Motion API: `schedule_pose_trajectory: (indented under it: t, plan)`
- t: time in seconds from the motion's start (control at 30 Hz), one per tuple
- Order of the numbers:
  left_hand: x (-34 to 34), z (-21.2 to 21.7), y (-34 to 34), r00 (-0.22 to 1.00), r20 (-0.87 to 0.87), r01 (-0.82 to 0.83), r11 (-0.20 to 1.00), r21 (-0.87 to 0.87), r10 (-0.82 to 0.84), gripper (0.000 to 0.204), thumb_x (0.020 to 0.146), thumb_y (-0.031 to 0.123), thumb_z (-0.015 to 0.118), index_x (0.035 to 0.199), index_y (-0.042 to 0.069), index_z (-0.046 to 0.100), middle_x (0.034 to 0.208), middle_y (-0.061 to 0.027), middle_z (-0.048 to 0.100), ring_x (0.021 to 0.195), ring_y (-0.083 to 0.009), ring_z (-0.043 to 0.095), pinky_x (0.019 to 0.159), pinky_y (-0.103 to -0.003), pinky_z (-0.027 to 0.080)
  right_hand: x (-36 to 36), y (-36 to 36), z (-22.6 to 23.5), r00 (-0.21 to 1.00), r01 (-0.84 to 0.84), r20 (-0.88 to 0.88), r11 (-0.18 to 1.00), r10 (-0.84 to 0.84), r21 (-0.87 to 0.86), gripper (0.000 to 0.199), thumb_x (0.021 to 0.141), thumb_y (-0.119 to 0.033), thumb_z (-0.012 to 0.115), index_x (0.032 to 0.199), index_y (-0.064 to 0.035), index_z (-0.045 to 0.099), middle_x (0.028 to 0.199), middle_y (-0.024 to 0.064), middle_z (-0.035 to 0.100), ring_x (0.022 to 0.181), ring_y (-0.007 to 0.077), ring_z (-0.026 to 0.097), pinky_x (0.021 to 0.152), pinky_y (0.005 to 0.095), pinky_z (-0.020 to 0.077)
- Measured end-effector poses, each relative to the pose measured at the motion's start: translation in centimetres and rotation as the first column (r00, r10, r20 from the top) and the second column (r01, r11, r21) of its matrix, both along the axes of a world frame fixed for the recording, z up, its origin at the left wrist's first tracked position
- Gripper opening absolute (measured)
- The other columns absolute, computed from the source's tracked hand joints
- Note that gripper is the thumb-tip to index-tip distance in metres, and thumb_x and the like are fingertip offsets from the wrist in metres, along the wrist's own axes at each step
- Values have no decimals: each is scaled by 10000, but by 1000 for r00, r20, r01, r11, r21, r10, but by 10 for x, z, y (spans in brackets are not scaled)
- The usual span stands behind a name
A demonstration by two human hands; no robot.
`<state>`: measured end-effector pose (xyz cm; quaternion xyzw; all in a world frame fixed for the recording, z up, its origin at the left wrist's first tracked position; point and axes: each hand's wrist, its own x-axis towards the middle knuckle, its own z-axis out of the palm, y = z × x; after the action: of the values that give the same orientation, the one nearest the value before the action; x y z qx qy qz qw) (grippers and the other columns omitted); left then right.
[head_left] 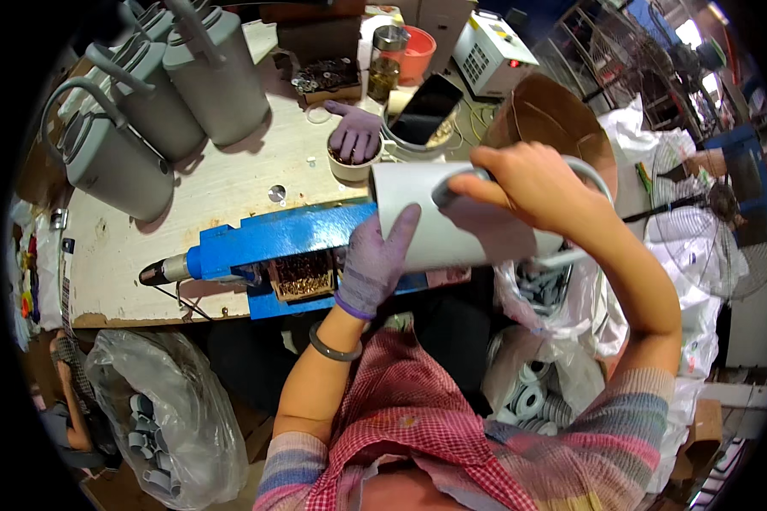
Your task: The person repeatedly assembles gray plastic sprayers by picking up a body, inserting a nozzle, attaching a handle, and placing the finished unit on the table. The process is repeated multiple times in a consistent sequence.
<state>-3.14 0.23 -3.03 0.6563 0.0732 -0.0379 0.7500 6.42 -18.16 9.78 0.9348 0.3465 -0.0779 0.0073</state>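
Note:
A grey cylindrical container (426, 243) with a looped carry handle (592, 179) lies sideways in front of me, one end against the tip of a blue machine arm (290, 237). My left hand (373, 260), in a thin purple glove, grips that end, thumb along the side; its other fingers are mostly hidden. On top, my bare right hand (537, 187) is closed round a small dark grey piece (446, 194) at the container's wall. Whether that piece is fixed to it I cannot tell. Below the arm sits a tray of small brass-coloured fasteners (302, 277).
Several similar grey containers (222, 94) stand at the back left. A purple glove (355, 136) rests on a white cup; beyond are a phone (429, 111) and a jar (387, 64). Bags of grey parts (153, 443) flank me. Another person's arm (77, 417) shows at far left.

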Motion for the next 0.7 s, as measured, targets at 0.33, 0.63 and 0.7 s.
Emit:
schedule_pose_trajectory:
  t: [0.33, 0.63, 0.7]
  plan:
    - [-74, 0, 10, 883, 437, 72, 969, 237, -173, 834, 809, 147, 776, 1495, 5, 323, 1432, -130, 469, 1277, -243, 498, 1083, -352, 397, -41, -106, -29, 963, 264, 2, 940, -270, 215, 480, 992, -486, 408, 1069, -110, 697, 846, 192, 676, 796, 373, 649, 754, 439, 499]
    - [-161, -80, -105, 327, -310, 34, 339, -940, -893, 424, 996, 217, 512, 1352, -8, 454, 1174, -176, 639, 997, -289, 651, 794, -373, 555, -306, -223, -109, 838, 545, -345, 668, -423, 507, 470, 971, -493, 492, 973, -64, 683, 797, 118, 647, 768, 237, 600, 717, 394, 473]
    - [-178, -149, -98, 705, -67, 656, 685, -316, -706, 776, 903, 251, 696, 1494, -1, 261, 1207, -152, 617, 1052, -257, 616, 902, -369, 511, -320, -210, -146, 853, 520, -315, 647, -415, 557, 452, 964, -485, 520, 967, -59, 671, 818, 108, 647, 796, 222, 596, 729, 383, 472]
